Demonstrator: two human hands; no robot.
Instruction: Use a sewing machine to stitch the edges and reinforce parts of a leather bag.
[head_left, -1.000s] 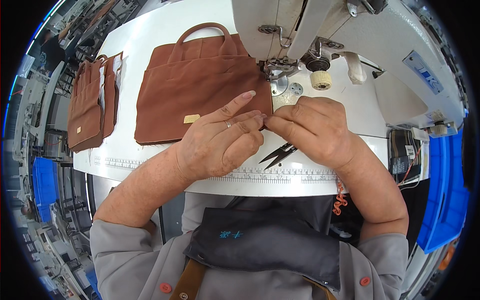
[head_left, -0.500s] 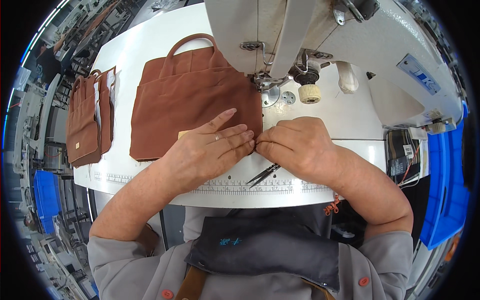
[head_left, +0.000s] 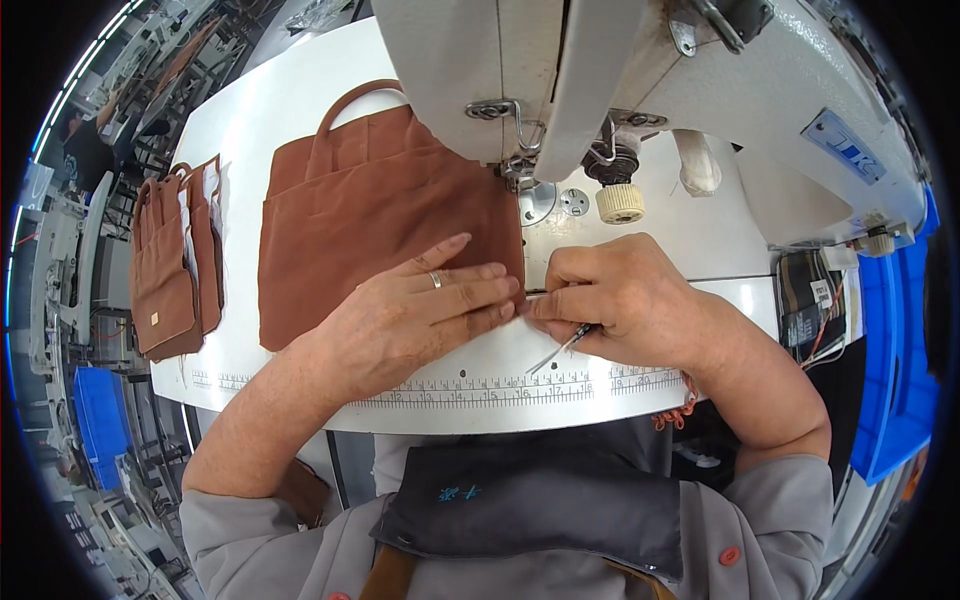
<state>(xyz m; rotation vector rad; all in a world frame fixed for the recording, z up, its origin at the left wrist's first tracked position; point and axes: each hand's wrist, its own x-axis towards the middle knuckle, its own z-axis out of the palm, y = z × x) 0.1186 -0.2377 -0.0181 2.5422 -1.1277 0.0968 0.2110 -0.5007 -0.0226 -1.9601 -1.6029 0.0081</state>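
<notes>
A brown handbag lies flat on the white table, its handle pointing away from me. Its right edge runs up to the needle area of the sewing machine. My left hand rests on the lower right part of the bag, fingers stretched out and a ring on one of them. Beside it, the thumb and forefinger of my right hand pinch close to the bag's lower right corner. Dark thread snips are tucked in that same hand, blades toward me. What the fingertips pinch is too small to make out.
Smaller brown bags stand close together at the table's left. A ruler strip runs along the near edge. Blue bins stand left and right. An orange coiled cord hangs at the front edge.
My right hand has turned and shifted slightly right, the snips moving with it, so they show less. My left hand stays flat on the bag. The whole view has shifted a little.
</notes>
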